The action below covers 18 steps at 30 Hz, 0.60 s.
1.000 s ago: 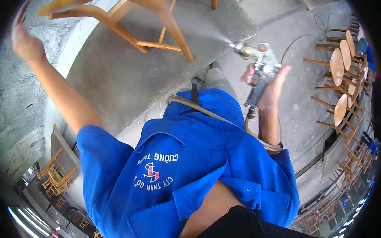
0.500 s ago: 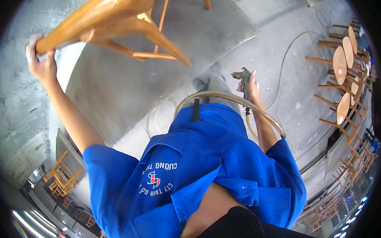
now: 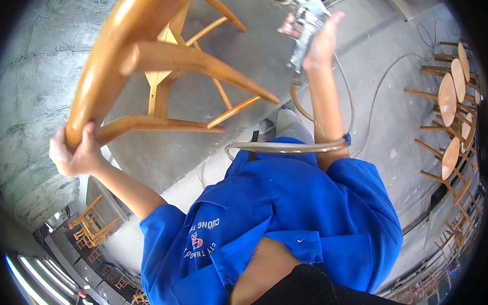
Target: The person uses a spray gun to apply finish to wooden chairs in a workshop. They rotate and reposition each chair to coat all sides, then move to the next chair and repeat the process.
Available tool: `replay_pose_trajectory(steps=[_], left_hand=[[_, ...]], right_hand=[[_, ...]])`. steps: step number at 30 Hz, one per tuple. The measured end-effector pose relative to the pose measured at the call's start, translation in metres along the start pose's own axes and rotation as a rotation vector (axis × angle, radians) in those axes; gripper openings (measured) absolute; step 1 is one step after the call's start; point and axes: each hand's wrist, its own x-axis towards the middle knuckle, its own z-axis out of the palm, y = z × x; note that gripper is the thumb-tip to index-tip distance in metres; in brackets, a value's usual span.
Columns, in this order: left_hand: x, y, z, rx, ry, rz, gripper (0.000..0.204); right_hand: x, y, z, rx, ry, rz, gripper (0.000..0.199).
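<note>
At the left, my left hand (image 3: 74, 153) is closed around the end of the curved backrest of a glossy honey-brown wooden chair (image 3: 98, 66). The chair is tilted, its legs pointing toward the right and its upper part cut off by the picture's edge. My right hand (image 3: 321, 45), raised and reaching forward, grips a metal spray gun (image 3: 307, 29) whose nozzle points up and left, toward the side where the chair is. A hose (image 3: 298, 102) runs down from the gun's handle and loops across my waist and right forearm.
Several wooden chairs with pale oval backs (image 3: 447, 99) stand in a row at the right. More chair frames (image 3: 93, 227) are at the lower left. A thin hose (image 3: 379, 91) snakes over the grey floor (image 3: 358, 181). A grey wall (image 3: 27, 101) rises close on the left.
The chair has turned and come nearer, my left hand lowering with its backrest. My right hand has lifted the spray gun forward from beside my legs to the chair's height.
</note>
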Motion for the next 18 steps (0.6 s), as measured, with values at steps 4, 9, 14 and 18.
replay_pose_trajectory(steps=[4, 9, 14, 18], left_hand=[[0.056, 0.013, 0.035, 0.167, -0.04, -0.154, 0.052], [0.115, 0.007, 0.078, 0.36, -0.147, -0.418, 0.057], [0.149, -0.051, 0.113, 0.576, -0.319, -0.497, 0.073], [0.141, -0.102, 0.151, 0.753, -0.124, -0.06, 0.073]], right_hand=[[0.059, 0.05, -0.009, -0.201, 0.089, 0.131, 0.079], [0.081, 0.093, -0.069, -0.25, 0.188, 0.302, 0.073], [0.076, 0.096, -0.132, -0.301, 0.332, 0.412, 0.066], [0.059, 0.089, -0.176, -0.43, 0.459, 0.47, 0.067]])
